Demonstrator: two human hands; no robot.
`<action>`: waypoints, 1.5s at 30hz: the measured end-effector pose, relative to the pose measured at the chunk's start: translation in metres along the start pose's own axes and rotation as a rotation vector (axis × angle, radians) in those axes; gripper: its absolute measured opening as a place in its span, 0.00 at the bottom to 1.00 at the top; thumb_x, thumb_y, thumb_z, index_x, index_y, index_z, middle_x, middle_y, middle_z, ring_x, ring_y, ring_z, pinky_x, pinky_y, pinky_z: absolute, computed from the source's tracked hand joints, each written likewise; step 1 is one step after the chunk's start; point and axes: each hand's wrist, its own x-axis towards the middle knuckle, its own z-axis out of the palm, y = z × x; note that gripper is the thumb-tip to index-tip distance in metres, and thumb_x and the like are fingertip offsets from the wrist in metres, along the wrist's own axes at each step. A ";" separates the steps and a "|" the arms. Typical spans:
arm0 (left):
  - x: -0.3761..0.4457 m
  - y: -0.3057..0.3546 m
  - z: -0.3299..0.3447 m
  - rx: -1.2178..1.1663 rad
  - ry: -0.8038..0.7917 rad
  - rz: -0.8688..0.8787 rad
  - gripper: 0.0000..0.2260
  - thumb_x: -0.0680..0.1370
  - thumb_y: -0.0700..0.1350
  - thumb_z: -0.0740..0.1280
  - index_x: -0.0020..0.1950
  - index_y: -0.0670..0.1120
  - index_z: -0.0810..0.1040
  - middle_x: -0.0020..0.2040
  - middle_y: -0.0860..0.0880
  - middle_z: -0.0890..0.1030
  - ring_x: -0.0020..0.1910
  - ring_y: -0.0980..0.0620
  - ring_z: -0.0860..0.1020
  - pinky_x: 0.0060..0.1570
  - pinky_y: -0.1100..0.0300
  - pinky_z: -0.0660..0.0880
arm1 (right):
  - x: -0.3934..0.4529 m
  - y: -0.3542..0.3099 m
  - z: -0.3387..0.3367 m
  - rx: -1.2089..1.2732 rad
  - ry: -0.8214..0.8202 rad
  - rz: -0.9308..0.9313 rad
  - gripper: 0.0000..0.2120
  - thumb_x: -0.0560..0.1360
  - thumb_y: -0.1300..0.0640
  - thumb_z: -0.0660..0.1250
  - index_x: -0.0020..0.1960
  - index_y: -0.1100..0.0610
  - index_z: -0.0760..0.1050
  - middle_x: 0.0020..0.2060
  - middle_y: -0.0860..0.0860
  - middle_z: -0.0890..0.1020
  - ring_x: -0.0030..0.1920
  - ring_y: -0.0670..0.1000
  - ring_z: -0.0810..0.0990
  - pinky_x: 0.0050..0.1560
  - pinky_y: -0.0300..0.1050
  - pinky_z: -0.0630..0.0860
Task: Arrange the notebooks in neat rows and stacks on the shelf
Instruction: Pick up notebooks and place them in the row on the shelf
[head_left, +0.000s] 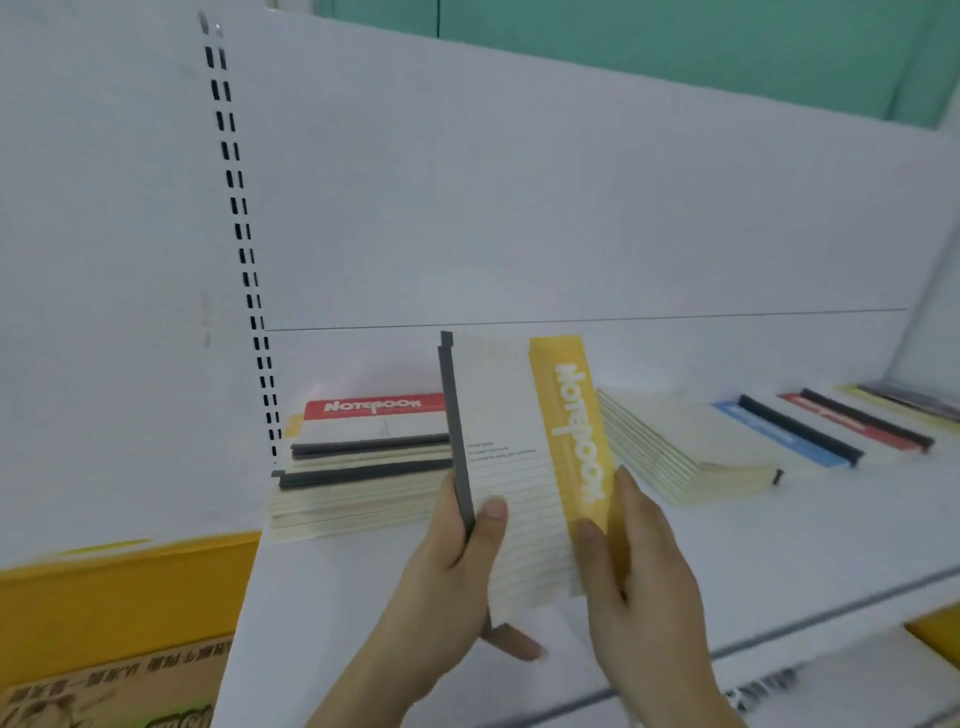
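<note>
Shelving of white metal (727, 545) carries a cream notebook stack (363, 467) at nine o'clock. Centre, both hands hold upright a yellow-banded cream notebook (519, 467): left hand (457, 561) fingers curled round its grey spine, right hand (639, 551) pinching its yellow edge.

1. I read "Notebook" in white letters on the yellow band of the yellow-banded notebook (519, 467) that both my hands hold upright above the shelf; the word runs lengthwise down the band.
2. A few short lines of small print sit on this notebook's cream cover, too small for me to read.
3. I read "Notebook" in white on the red band of the red-banded notebook (374, 415) topping the left stack.
4. The cardboard box (119, 691) at lower left carries dark printed characters, too blurred for me to read.
5. White print on the blue-banded notebook (779, 431) is illegible to me.
</note>
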 end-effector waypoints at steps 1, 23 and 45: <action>-0.001 -0.003 0.008 0.006 -0.034 -0.008 0.16 0.83 0.51 0.59 0.66 0.71 0.67 0.59 0.64 0.80 0.54 0.48 0.83 0.33 0.42 0.82 | -0.005 0.007 -0.009 -0.016 0.019 0.019 0.29 0.77 0.44 0.57 0.76 0.48 0.56 0.62 0.43 0.71 0.55 0.40 0.72 0.48 0.34 0.69; 0.039 -0.084 0.402 0.245 -0.168 0.234 0.28 0.84 0.41 0.61 0.73 0.71 0.58 0.52 0.67 0.82 0.29 0.44 0.82 0.29 0.52 0.81 | -0.027 0.244 -0.341 -0.582 0.038 0.126 0.43 0.71 0.31 0.62 0.77 0.41 0.45 0.72 0.40 0.61 0.55 0.44 0.74 0.45 0.35 0.74; 0.275 -0.145 0.601 1.272 -0.277 0.425 0.47 0.76 0.67 0.63 0.80 0.50 0.37 0.72 0.54 0.63 0.70 0.55 0.60 0.71 0.61 0.61 | 0.196 0.511 -0.442 -0.760 0.046 -0.154 0.33 0.73 0.33 0.62 0.68 0.56 0.71 0.59 0.48 0.77 0.62 0.49 0.69 0.61 0.44 0.69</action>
